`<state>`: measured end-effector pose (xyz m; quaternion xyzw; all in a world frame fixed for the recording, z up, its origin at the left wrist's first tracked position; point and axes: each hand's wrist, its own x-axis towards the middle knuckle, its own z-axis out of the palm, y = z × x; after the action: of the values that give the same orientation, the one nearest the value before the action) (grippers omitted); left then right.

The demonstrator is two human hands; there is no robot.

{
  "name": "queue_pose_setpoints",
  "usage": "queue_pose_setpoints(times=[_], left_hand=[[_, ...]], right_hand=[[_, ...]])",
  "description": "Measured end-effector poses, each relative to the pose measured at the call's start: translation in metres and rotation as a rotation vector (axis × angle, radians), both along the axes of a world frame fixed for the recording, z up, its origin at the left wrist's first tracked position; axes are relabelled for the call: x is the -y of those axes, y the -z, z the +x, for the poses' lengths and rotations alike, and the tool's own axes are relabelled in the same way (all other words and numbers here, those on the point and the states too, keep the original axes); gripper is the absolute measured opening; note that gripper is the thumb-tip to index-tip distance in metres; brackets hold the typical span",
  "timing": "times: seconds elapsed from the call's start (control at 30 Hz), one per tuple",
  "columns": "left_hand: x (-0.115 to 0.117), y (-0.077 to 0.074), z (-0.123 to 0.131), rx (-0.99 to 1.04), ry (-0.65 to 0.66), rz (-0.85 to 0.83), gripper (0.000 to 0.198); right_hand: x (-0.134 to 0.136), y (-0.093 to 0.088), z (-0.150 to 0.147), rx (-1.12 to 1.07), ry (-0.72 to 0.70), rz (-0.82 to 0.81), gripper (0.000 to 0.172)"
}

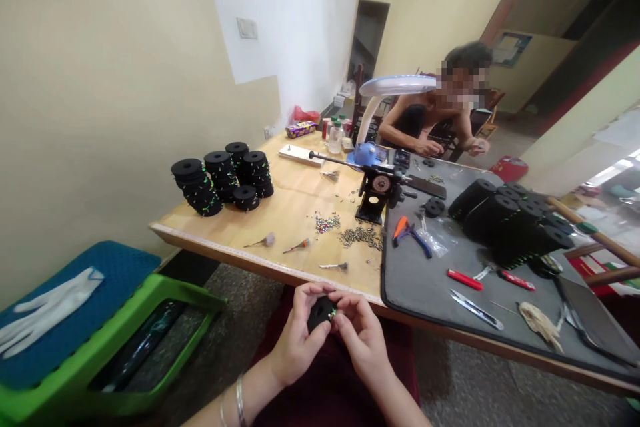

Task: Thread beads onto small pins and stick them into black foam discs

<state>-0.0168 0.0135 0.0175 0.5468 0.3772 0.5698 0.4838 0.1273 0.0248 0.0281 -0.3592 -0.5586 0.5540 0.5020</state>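
Note:
Both my hands hold one small black foam disc [320, 311] just below the table's front edge, over my lap. My left hand [296, 337] wraps its fingers round the disc's left side. My right hand [361, 332] pinches the disc's right edge, where a tiny green and yellow bit [332, 312] shows. Stacks of the same black discs [223, 177] stand on the wooden table [280, 227] at the far left, and more lie in rows on the grey mat [425, 280] at the right.
A black bench vise [376, 192] stands mid-table, with small beads [326, 221] and metal bits [361, 236] in front of it. Pliers, red cutters and scissors lie on the mat. Another person sits at the far end by a lamp. A green stool with a white glove [47, 310] stands at my left.

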Motion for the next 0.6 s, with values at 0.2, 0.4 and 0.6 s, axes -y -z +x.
queue_pose_setpoints(times=[0.2, 0.4, 0.6], left_hand=[[-0.002, 0.008, 0.001, -0.143, -0.072, 0.063, 0.048], [-0.003, 0.016, 0.001, -0.212, -0.19, 0.078, 0.052], [-0.025, 0.004, -0.032, -0.206, -0.451, 0.099, 0.046]], right_hand=[[-0.003, 0.004, 0.0, -0.124, -0.017, -0.134, 0.016], [-0.005, 0.009, 0.003, -0.156, 0.012, -0.18, 0.017], [-0.007, 0.031, 0.011, -0.045, 0.062, -0.207, 0.029]])
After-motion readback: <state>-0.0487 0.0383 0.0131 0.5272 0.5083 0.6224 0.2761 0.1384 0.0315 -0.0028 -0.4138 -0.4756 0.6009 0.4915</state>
